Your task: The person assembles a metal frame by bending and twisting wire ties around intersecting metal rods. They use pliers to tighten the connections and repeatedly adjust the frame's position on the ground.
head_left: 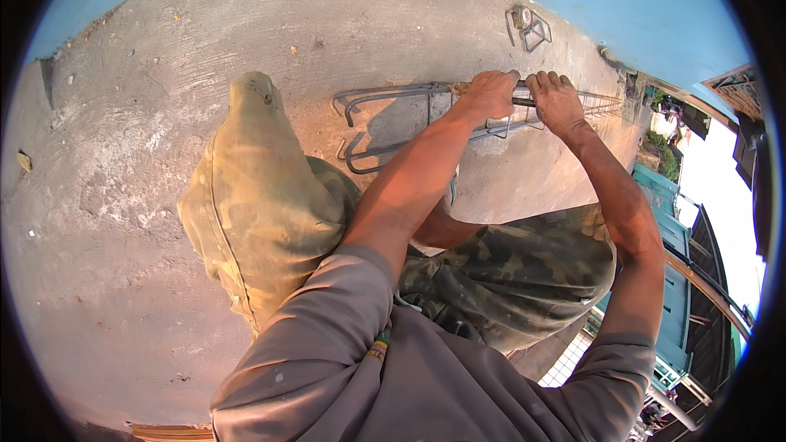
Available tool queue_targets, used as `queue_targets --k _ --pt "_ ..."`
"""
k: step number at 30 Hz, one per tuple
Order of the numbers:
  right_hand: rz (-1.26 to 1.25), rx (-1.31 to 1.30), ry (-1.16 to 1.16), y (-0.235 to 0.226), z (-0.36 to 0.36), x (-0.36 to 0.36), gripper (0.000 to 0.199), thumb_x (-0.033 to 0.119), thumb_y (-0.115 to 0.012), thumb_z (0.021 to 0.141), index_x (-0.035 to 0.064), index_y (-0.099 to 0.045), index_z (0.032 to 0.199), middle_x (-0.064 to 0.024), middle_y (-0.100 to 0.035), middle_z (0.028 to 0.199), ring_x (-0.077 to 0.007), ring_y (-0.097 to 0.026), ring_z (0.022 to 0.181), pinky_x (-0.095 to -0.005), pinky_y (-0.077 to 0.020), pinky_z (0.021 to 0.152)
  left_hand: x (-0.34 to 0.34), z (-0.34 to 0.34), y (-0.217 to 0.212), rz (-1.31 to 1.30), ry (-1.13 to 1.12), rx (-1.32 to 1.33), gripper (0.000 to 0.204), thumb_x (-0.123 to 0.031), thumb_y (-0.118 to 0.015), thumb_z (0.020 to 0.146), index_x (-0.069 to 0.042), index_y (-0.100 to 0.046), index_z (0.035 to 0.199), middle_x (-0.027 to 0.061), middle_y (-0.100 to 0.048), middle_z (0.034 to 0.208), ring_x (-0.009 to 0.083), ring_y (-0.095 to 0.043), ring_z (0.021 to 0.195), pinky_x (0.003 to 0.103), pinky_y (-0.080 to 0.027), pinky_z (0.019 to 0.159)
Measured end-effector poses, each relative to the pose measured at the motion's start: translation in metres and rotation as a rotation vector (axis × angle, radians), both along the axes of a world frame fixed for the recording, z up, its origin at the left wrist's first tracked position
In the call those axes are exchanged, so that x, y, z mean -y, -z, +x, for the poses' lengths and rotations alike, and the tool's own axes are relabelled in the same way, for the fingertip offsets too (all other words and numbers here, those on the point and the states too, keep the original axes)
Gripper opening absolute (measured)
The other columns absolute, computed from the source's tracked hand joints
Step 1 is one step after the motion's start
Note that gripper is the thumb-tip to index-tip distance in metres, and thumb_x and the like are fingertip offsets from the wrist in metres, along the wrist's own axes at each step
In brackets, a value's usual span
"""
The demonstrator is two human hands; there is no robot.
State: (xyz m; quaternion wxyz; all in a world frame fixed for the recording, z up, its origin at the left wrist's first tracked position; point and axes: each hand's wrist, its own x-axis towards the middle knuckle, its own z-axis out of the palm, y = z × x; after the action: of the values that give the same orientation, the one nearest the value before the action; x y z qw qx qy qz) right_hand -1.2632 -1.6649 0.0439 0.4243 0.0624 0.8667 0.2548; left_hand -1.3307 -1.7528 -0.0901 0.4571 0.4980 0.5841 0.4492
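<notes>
A long rebar cage (pixel 393 96), made of grey steel bars with bent ends and square stirrups, lies across the ground ahead of me. My left hand (pixel 490 95) is closed around its upper bars, close to a stirrup. Just to the right, my right hand (pixel 557 101) also grips the upper bars, its knuckles facing up. A short dark length of bar shows in the gap between the hands. Both palms are hidden, so the exact bars inside each grip are covered.
Loose bent stirrups (pixel 535 33) lie beyond the cage with a small round object (pixel 521 18) on them. Rough concrete ground (pixel 123 196) spreads left, meeting a blue wall (pixel 639 0) at the far side. Teal metal panels (pixel 673 278) stand right.
</notes>
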Motion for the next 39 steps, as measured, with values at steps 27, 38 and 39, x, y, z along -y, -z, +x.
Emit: queue_targets --k 27,38,39 --pt "-0.299 0.373 1.106 -0.012 -0.044 -0.023 0.027 0.020 -0.072 0.072 -0.0048 -0.066 0.081 -0.0179 -0.068 0.071 -0.0304 -0.066 0.061 -0.0388 -0.0538 0.059 0.001 0.046 -0.013 0.293 -0.550 -0.186 0.026 -0.009 -0.068 0.069 -0.001 -0.056 0.091 0.0165 -0.064 0.087 0.0329 -0.061 0.094 0.043 -0.043 0.085" --pt "-0.084 -0.121 0.015 -0.008 0.000 -0.032 0.029 0.011 -0.066 0.078 0.0058 -0.062 0.106 -0.0093 -0.065 0.084 -0.0253 -0.065 0.083 -0.0362 -0.0519 0.072 -0.022 -0.006 -0.018 0.057 -0.049 0.071 0.035 -0.009 -0.069 0.067 0.002 -0.059 0.099 0.0202 -0.066 0.095 0.0324 -0.064 0.095 0.042 -0.047 0.081" --pt "-0.169 0.052 0.153 -0.016 -0.013 -0.036 0.020 0.019 -0.071 0.081 0.0042 -0.063 0.093 -0.0081 -0.066 0.074 -0.0222 -0.067 0.072 -0.0329 -0.0522 0.062 -0.017 0.011 -0.016 0.145 -0.210 -0.044 0.034 -0.007 -0.068 0.066 0.001 -0.058 0.097 0.0192 -0.066 0.095 0.0325 -0.063 0.096 0.042 -0.045 0.082"
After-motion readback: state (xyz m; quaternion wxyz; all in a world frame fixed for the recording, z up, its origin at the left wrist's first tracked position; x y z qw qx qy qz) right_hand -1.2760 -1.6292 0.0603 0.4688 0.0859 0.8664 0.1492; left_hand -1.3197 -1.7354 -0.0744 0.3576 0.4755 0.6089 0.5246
